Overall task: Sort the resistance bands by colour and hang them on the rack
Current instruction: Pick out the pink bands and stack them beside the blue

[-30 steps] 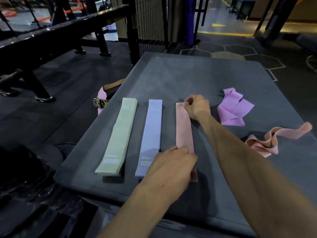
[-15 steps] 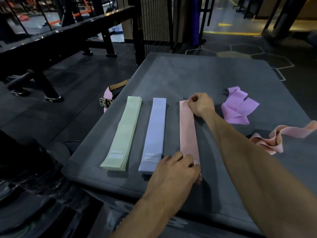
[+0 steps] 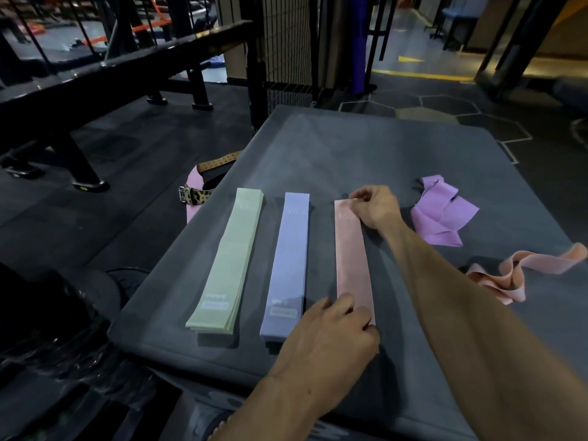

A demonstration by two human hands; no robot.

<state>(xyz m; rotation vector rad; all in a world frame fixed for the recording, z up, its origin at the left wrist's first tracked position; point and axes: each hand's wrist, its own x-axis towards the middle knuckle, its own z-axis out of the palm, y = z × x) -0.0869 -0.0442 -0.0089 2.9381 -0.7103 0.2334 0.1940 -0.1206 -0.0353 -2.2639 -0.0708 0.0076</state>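
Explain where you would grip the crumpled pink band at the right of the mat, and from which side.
Take the crumpled pink band at its raised looped folds nearest the right arm, coming from above: those folds stand off the mat, so fingers can slip under.

Dim gym light, brighter at far right by the yellow floor line (image 3: 423, 74). Soft shadows under forearms on the table (image 3: 350, 148). Wide-angle bending at edges; slight overall softness.
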